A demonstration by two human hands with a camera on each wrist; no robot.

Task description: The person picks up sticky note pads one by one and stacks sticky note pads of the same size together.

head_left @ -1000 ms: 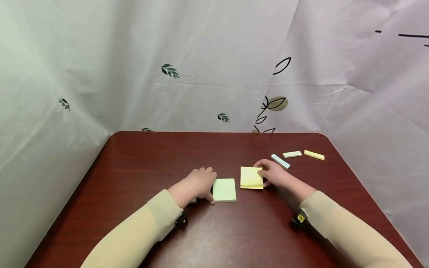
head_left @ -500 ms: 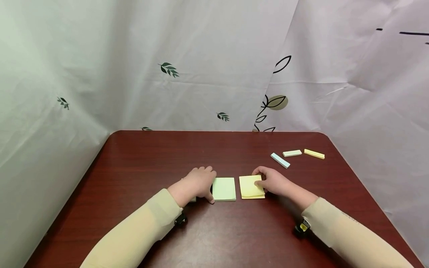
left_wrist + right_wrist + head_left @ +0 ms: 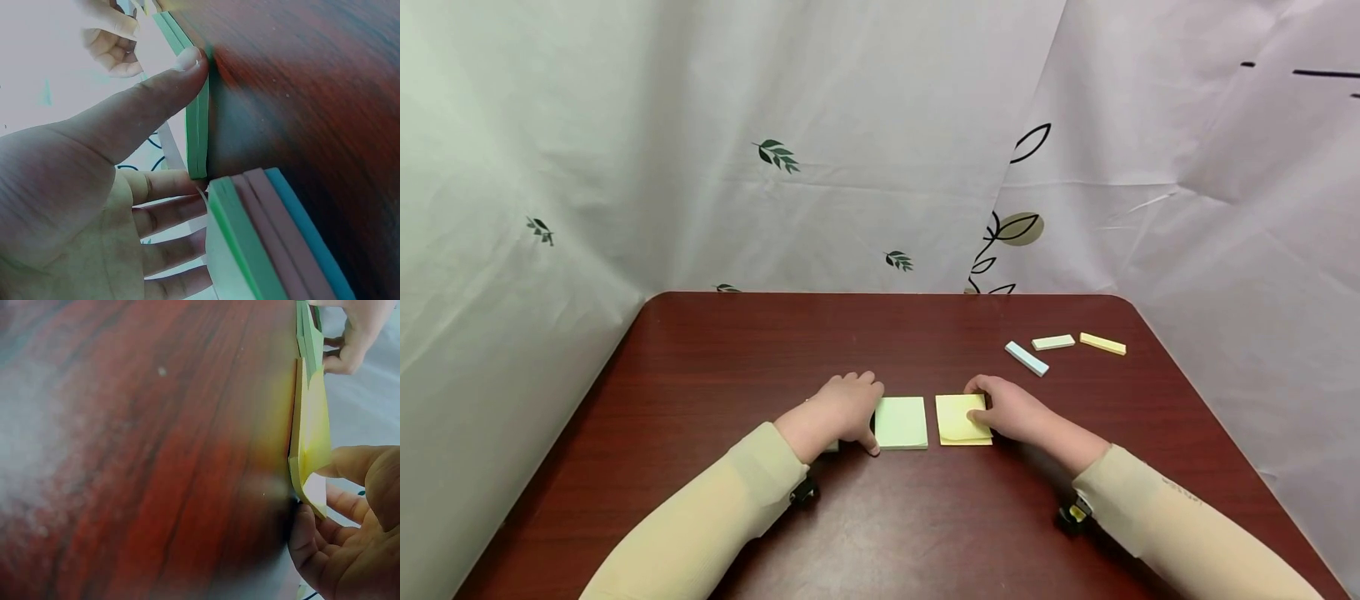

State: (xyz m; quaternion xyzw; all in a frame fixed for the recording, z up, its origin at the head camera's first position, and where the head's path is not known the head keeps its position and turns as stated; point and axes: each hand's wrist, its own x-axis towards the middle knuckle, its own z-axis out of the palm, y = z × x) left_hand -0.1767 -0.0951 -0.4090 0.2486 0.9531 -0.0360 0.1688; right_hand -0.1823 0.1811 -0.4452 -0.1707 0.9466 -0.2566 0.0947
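Note:
A light green sticky note pad (image 3: 901,423) lies flat on the table. At its left edge is my left hand (image 3: 842,408), thumb and forefinger touching near the corners, fingers fairly straight. Mostly hidden under that hand in the head view, a stack of green, pink and blue sticky note pads (image 3: 272,231) shows in the left wrist view. Just right of the green pad, across a narrow gap, lies a yellow sticky note pad (image 3: 957,417). My right hand (image 3: 1011,408) pinches its right edge, thumb on top. Its top sheet curls up, as the right wrist view shows.
Three narrow strip pads lie at the table's back right: a pale blue one (image 3: 1027,358), a pale green one (image 3: 1052,342) and a yellow one (image 3: 1102,343). Behind the dark red table (image 3: 775,333) hangs a pale leaf-print curtain (image 3: 865,167).
My right hand has brought the yellow pad toward me, nearly level with the green pad; over the last half second it has barely moved. My left hand has stayed put.

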